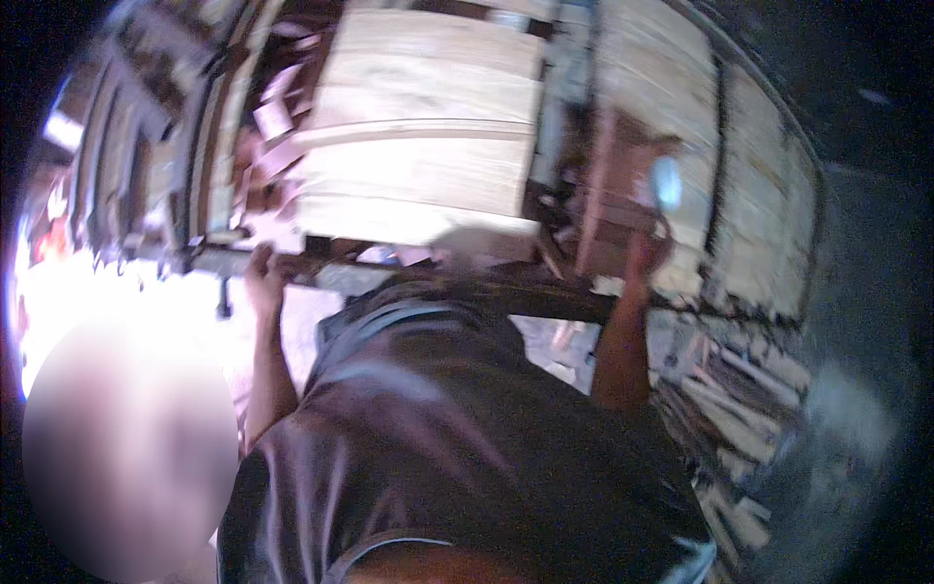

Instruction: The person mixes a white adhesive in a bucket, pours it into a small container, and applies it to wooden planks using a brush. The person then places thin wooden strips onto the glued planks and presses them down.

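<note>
Pale wooden boards lie side by side in front of me in a dark frame. At the near edge rail, left of the boards, my left hand is closed; what its fingers hold, if anything, is blurred. Further right, my right hand is curled at the near end of a reddish-brown wooden piece, which lies over another group of pale boards. A pale blue oval spot shows just beyond that hand; I cannot tell what it is.
Reddish wood scraps fill the gap left of the middle boards. More framed panels stand at the far left, near bright light. Below the right end, many sticks and offcuts lie in a pile. A blurred round patch covers the lower left.
</note>
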Available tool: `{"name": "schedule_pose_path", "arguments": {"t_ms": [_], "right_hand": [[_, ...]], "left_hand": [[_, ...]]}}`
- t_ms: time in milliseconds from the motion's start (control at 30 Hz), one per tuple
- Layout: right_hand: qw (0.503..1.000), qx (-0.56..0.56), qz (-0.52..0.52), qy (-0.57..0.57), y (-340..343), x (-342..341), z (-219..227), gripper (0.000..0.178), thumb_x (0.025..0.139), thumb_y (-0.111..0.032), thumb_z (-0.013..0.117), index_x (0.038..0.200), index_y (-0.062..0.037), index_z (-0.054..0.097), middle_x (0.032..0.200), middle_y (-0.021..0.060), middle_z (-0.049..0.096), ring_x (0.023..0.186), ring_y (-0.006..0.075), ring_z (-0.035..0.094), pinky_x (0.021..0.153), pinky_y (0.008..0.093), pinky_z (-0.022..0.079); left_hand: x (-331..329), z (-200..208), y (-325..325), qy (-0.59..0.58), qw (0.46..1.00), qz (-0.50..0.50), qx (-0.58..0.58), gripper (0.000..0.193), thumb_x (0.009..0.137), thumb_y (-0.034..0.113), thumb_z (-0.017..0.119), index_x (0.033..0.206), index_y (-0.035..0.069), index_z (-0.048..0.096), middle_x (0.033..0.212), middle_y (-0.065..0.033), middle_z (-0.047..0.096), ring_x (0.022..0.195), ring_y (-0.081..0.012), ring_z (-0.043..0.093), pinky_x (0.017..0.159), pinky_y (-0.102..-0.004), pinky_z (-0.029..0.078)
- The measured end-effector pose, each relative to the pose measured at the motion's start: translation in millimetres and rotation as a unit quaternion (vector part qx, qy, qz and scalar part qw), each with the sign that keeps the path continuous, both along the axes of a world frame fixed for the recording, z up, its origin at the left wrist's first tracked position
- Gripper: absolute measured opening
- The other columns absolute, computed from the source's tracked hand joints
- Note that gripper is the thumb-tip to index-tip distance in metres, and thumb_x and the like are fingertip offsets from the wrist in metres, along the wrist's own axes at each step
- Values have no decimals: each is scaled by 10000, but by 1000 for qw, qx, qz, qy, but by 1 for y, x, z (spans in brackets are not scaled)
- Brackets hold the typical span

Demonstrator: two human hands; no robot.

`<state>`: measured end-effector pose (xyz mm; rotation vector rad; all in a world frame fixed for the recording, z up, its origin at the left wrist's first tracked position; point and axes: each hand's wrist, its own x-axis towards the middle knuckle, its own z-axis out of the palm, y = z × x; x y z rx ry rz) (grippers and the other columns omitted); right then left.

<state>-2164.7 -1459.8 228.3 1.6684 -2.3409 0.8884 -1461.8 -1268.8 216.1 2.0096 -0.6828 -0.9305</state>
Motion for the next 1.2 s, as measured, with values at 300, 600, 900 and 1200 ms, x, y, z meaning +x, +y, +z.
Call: {"name": "schedule_pose_path", "arguments": {"t_ms": [300,600,900,1200], "right_hand": [[973,170,-157,5,-25,1,17,499,798,-203,665,1255,-45,543,1127,232,654,1019,419,635,889,502,501],[988,150,-39,8,-71,-32,23,276,936,-296,550,1044,-91,700,972,182,705,922,372,670,807,471,519],[989,147,-17,22,-42,-23,26,184,968,-233,505,1021,-96,615,983,172,680,930,389,654,789,477,504],[954,-1,33,-297,-36,-89,18,244,974,-266,574,943,-26,608,712,104,648,523,196,597,489,317,463]], "left_hand": [[-11,2,-44,2,981,185,54,562,774,53,648,1304,-96,538,1090,-99,629,941,-182,572,840,-307,455],[-9,-13,-44,-247,956,109,111,394,780,149,612,1112,-48,696,1037,-209,708,925,-297,673,841,-402,522],[8,-31,-39,-212,960,100,151,459,783,232,601,1142,-41,687,1073,-234,701,986,-359,676,906,-433,515],[14,-33,-34,-312,946,20,83,471,770,342,592,1008,-46,714,954,-271,692,869,-407,664,779,-471,501]]}}
